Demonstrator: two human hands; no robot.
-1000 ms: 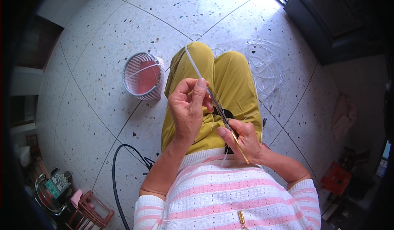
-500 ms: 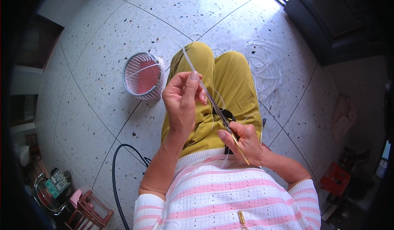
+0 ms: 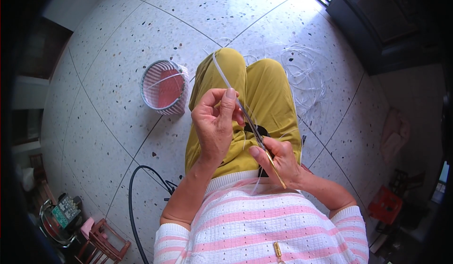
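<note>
Over my lap, my left hand (image 3: pixel 214 125) pinches a narrow white plastic strip (image 3: pixel 219 69) between thumb and fingers. The strip's free end curves up and away over my left knee. My right hand (image 3: pixel 284 161) is closed around a pair of scissors (image 3: pixel 256 131) with gold handles. Its long dark blades point up and left, their tip reaching the left fingertips. Whether the blades touch the strip cannot be made out there. Thin loose strands also hang over my mustard-yellow trousers (image 3: pixel 266 82).
Left of my knees stands a pink-and-white striped woven basket (image 3: pixel 147 70). A tangle of white strips (image 3: pixel 309 70) lies on the speckled floor to the right. A black cable (image 3: pixel 131 198) loops at lower left, near a small wooden chair (image 3: pixel 104 245). A red crate (image 3: pixel 384 205) is at right.
My left hand has moved slightly right and toward me, drawing the strip's free end back over the knee. The right hand and scissors have barely moved.
</note>
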